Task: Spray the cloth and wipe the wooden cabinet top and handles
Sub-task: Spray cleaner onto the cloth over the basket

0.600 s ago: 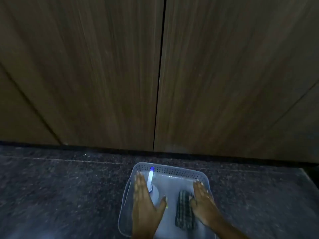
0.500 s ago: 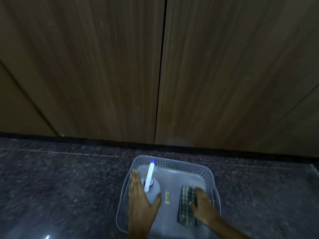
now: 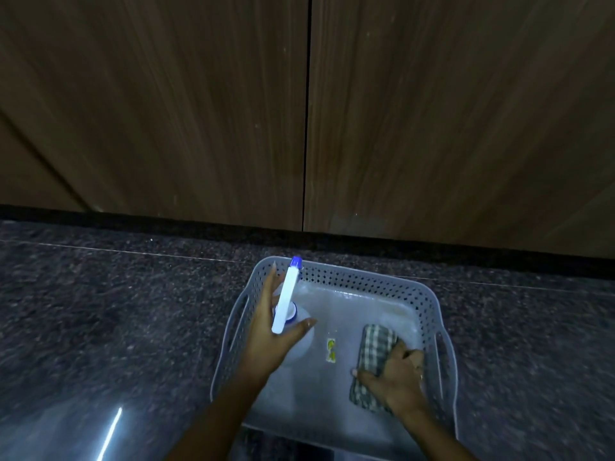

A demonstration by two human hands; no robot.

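A grey perforated basket (image 3: 366, 277) sits on the dark floor in front of the wooden cabinet doors (image 3: 166, 111). Inside it on the left stands a clear spray bottle (image 3: 287, 299) with a white head and blue nozzle tip. My left hand (image 3: 269, 341) lies against the bottle, fingers stretched along its left side and thumb on its right, not closed around it. On the right of the basket lies a folded checked cloth (image 3: 376, 344). My right hand (image 3: 396, 377) rests on its near half with fingers curled over it.
Speckled dark granite floor (image 3: 100, 311) surrounds the basket, with a bright glare at the lower left. A small yellow sticker (image 3: 330, 351) lies on the basket's bottom. A dark vertical gap (image 3: 307, 128) separates the two cabinet doors; no handles show.
My right hand has slid onto the cloth and curled its fingers over it. My left hand has come in closer around the spray bottle. The view has shifted slightly downward.
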